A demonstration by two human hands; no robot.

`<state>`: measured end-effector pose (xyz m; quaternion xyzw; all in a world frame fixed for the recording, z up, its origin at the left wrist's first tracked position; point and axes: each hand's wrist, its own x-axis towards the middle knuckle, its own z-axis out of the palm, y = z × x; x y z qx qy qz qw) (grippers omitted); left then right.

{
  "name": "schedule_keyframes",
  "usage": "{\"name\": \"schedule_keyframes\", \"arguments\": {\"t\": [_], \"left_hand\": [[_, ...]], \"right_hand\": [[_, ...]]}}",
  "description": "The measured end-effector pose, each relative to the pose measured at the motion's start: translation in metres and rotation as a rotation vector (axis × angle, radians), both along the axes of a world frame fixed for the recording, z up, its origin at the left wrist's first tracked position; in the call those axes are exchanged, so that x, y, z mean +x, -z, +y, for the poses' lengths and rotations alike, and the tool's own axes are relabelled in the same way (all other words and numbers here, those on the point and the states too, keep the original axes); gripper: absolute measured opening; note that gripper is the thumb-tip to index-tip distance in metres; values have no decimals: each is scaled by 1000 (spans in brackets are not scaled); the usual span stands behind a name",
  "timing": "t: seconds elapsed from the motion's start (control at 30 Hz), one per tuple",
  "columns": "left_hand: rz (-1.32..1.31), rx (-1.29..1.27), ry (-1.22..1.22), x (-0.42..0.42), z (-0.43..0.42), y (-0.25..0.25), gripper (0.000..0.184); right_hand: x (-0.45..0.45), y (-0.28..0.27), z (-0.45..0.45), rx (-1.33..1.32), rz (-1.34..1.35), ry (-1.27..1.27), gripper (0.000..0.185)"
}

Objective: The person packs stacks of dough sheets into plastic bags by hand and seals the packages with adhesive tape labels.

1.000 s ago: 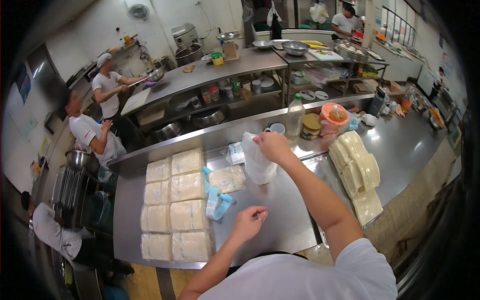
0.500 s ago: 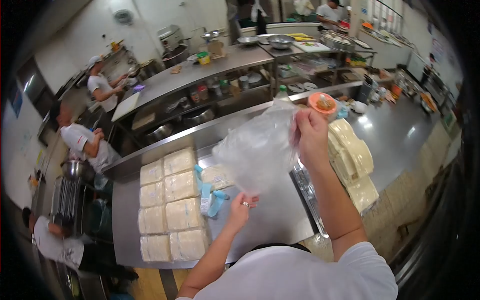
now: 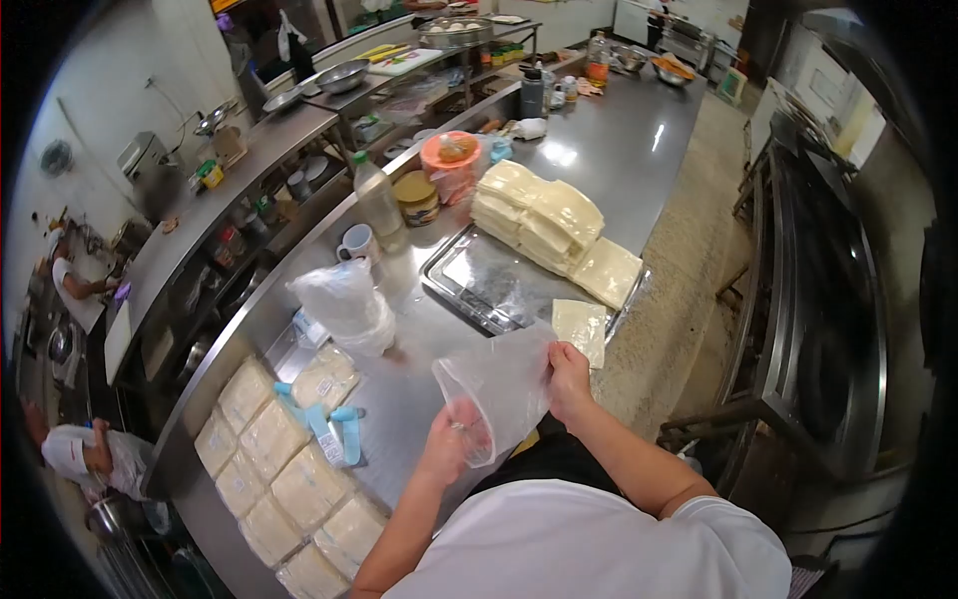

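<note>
Beneath the goods, the steel table (image 3: 414, 374) is bearing wrapped packs (image 3: 274, 439) at left. Right of them, a clear plastic bag (image 3: 504, 384) is being held open, the left hand (image 3: 461, 439) reaching inside its mouth, its side being pinched by the right hand (image 3: 570, 383).

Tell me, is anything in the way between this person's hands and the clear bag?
Nothing visible is: the right hand grips one side of the clear bag, and the left hand has its fingers at the open mouth.
</note>
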<state>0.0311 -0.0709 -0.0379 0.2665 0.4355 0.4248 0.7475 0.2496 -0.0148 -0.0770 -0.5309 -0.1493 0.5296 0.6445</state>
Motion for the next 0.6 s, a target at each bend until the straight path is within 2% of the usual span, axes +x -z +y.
{"name": "schedule_keyframes", "arguments": {"t": [0.1,0.2,0.27,0.33,0.4,0.53,0.6], "left_hand": [[177,3,43,26,14,9,25],[284,-8,-87,55,36,6,14],[377,68,-138,71,50,-8,12],[457,149,-180,88,68,-12,13],[527,222,-210,104,82,-9,18],[553,199,-220,140,102,-29,27],[580,174,-248,154,110,-30,29]], "right_hand": [[34,23,-1,-52,-81,-92,19],[96,32,22,-123,-103,-120,15],[154,44,48,-130,-268,45,15],[243,103,87,-29,-943,161,26],[296,89,115,-268,-1134,186,42],[359,109,173,-517,-1110,-42,65],[376,119,187,-510,-883,-270,58]]}}
